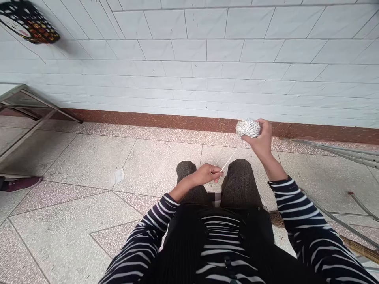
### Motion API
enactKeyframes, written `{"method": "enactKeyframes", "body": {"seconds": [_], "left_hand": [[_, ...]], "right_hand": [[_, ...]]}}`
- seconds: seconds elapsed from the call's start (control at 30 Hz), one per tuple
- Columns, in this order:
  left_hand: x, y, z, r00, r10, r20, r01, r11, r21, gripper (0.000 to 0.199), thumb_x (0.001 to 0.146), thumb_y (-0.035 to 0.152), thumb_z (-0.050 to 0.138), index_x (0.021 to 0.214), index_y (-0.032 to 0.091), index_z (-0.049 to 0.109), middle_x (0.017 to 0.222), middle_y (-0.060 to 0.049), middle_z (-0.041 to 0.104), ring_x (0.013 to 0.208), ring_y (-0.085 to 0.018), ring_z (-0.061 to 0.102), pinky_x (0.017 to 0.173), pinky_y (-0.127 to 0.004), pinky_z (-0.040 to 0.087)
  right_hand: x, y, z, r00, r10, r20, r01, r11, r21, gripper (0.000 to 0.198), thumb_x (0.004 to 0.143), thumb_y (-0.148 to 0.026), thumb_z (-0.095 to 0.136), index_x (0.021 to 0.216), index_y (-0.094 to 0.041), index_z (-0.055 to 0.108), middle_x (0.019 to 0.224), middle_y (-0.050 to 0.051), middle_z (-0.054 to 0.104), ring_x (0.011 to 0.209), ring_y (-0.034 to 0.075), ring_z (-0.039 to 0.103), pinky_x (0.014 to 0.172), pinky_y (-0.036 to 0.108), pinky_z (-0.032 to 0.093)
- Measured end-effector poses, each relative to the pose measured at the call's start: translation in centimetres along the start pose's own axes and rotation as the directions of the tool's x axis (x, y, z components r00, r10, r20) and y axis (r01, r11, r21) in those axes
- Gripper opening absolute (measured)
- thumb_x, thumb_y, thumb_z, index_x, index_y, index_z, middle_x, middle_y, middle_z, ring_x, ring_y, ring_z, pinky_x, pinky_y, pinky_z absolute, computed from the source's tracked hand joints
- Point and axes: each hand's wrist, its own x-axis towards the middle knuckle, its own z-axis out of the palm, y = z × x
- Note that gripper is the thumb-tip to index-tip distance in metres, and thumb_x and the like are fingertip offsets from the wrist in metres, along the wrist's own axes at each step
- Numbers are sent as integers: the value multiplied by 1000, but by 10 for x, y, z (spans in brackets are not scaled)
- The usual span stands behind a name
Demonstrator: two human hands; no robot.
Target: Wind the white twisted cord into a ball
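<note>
A ball of white, grey-flecked yarn [248, 128] is held up in my right hand [262, 138], thumb below it and fingers around its far side. From the ball a single yarn strand [230, 158] runs tautly down and left to my left hand [209, 173]. The fingers of that hand are pinched on the strand, just above and between my knees. My right hand is raised higher and farther forward than my left. Both of my sleeves are striped dark and white.
A metal-framed table [38, 98] stands at the left, with another person's shoe [25, 184] below it. A white scrap [117, 176] lies on the floor. Metal legs [337, 152] are at the right. A patterned bag [32, 27] hangs on the tiled wall [204, 51].
</note>
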Motion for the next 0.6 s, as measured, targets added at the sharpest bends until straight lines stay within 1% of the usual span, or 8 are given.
{"method": "enactKeyframes", "body": {"seconds": [0.07, 0.13, 0.17, 0.23, 0.3, 0.4, 0.47, 0.6], "left_hand": [[-2, 19, -11, 998, 57, -31, -57, 998, 28, 42, 95, 45, 48, 69, 16, 62, 64, 1, 62, 60, -11, 52, 64, -22, 41], [0, 30, -26, 990, 96, -102, -86, 991, 101, 43, 96, 43, 46, 67, 15, 62, 64, 1, 61, 61, -11, 52, 66, -22, 41], [2, 31, -34, 984, 108, -141, -87, 985, 147, 44, 97, 42, 46, 66, 15, 62, 64, 0, 61, 62, -11, 53, 67, -23, 41], [11, 26, -48, 972, 116, -206, -63, 967, 248, 44, 97, 40, 46, 64, 15, 61, 64, 0, 61, 63, -12, 55, 69, -23, 42], [20, 14, -58, 966, 112, -234, -26, 939, 342, 42, 96, 37, 47, 63, 16, 61, 63, 0, 61, 63, -13, 55, 69, -23, 41], [32, -5, -60, 972, 128, -198, -29, 899, 438, 37, 95, 33, 48, 65, 17, 63, 67, 0, 64, 66, -14, 58, 69, -24, 40], [38, -15, -56, 976, 142, -165, -53, 891, 452, 34, 95, 32, 48, 71, 17, 67, 73, -1, 68, 72, -16, 61, 71, -24, 41], [46, -36, -43, 969, 141, -201, -46, 908, 417, 24, 93, 33, 53, 91, 18, 72, 89, -4, 74, 86, -19, 65, 79, -25, 43]], "right_hand": [[-8, 19, 13, 998, 63, -7, -63, 992, -111, 71, 55, -26, 83, 117, -28, 49, 123, 9, 40, 116, 35, 43, 88, 52, 50], [-24, 37, 27, 977, 162, 142, -149, 984, -99, 68, 52, -21, 82, 113, -28, 54, 118, 8, 43, 111, 34, 45, 85, 51, 51], [-34, 44, 33, 944, 210, 255, -195, 977, -83, 67, 51, -20, 81, 113, -28, 56, 117, 8, 44, 108, 33, 46, 84, 48, 51], [-54, 53, 39, 839, 286, 462, -293, 954, -58, 64, 52, -19, 78, 112, -28, 58, 113, 6, 49, 101, 29, 51, 79, 43, 51], [-70, 55, 39, 711, 320, 626, -395, 918, -21, 61, 55, -19, 73, 114, -27, 60, 106, 3, 56, 91, 25, 56, 72, 37, 50], [-82, 52, 29, 559, 280, 780, -594, 791, 142, 62, 57, -15, 67, 117, -27, 62, 102, 1, 64, 90, 22, 60, 71, 31, 49], [-86, 50, 21, 538, 240, 808, -691, 674, 260, 65, 54, -12, 66, 117, -27, 63, 106, 1, 67, 98, 22, 61, 77, 30, 48], [-87, 40, 10, 613, 196, 765, -703, 578, 415, 66, 52, -13, 70, 116, -28, 64, 112, 3, 70, 105, 26, 63, 89, 38, 49]]}}
